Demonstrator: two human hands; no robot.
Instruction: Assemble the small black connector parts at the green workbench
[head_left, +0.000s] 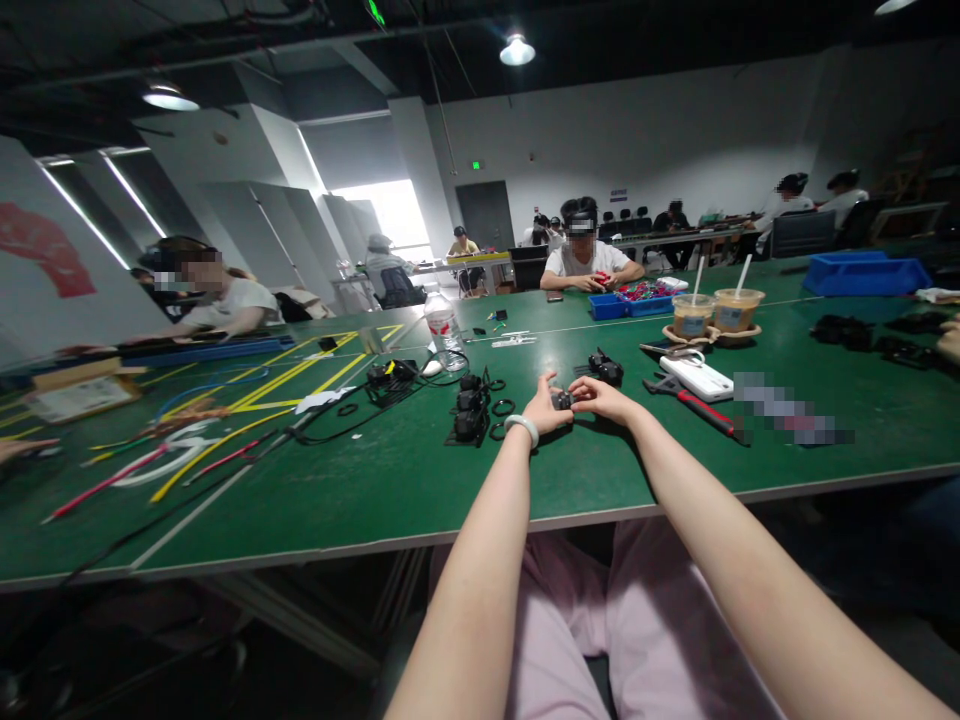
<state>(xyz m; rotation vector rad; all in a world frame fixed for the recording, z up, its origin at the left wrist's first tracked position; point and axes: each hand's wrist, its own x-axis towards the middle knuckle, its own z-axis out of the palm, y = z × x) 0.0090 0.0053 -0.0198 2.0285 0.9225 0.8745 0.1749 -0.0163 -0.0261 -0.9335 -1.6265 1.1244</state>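
Note:
A small dark part [561,401] is held between my two hands, low over the green table [585,470]. My left hand [546,408], with a pale bangle at the wrist, grips it from the left. The fingers of my right hand [598,398] close on its right side. Just left of my hands lie black rings [502,407] and a group of black parts [471,408]. Behind my right hand sits another black part [604,367]. The held part is too small to make out in detail.
Red-handled pliers [705,410], a white power bank [697,377] and two drinks [714,314] stand or lie to the right. A bottle [444,330], black cable and coloured wires [225,445] are to the left. A person [589,260] sits opposite, beside blue bins [630,305].

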